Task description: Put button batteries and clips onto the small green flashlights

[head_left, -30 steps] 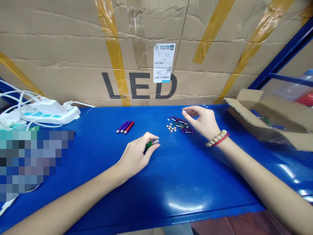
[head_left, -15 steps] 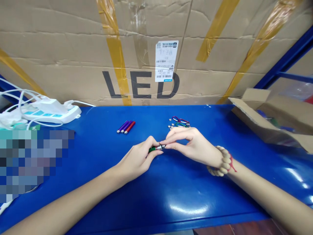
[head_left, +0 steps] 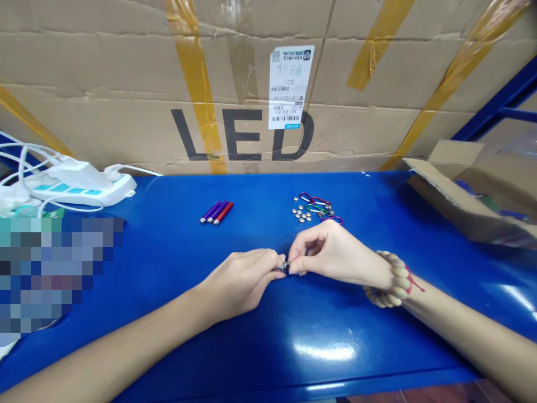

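My left hand is closed round a small flashlight; only its silver and dark end shows past the fingers. Thumb and fingertips of my right hand are pinched at that end, and whatever small part lies between them is hidden. Just beyond the right hand lie several silver button cells and a few coloured carabiner clips, partly covered by that hand. Farther left, two purple flashlight tubes and a red flashlight tube rest side by side, silver ends toward me.
A white power strip with plugs and cables sits at the left of the blue table. An open cardboard box stands at the right. A large cardboard carton walls off the back.
Both hands have shifted slightly toward me and to the right. The left fingers now cover the flashlight's green body, which showed before. My right fingers are more curled, and more button cells are visible.
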Available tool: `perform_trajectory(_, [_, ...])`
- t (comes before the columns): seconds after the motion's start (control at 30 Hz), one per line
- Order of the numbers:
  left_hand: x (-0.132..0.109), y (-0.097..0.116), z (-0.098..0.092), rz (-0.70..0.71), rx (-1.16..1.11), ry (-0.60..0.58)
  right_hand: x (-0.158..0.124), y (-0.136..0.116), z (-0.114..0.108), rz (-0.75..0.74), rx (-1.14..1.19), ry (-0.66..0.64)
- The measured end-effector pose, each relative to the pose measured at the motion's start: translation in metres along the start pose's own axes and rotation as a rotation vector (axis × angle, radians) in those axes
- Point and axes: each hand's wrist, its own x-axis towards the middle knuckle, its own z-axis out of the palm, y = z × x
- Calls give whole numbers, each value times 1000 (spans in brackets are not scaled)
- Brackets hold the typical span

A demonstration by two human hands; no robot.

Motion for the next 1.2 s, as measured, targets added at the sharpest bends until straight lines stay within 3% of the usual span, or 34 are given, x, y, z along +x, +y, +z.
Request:
perform_trajectory(0.23, [-1,-1,1,15,28,54,0,-1,5,319,366,-119])
perform_trajectory(0.33, [0,-1,3,-41,40,66,2,1,6,331,347,-82])
perform_trajectory(0.47, [3,-2,5,-158,22,57,4,5,3,175,82,43])
perform_trajectory(0.63, [6,-2,4,-285,-99,53,4,6,-9,-335,-344,196])
perform_trajectory(0.77, [6,0,1,-342,-187,30,2,3,-16,-650,-568,196])
perform_trajectory(0.97, [7,1,-1,-347,-230,-21,1,7,-17,-760,-679,134])
perform_trajectory(1.2, [6,2,-5,-312,-278,-135,-5,4,-15,-720,-746,100])
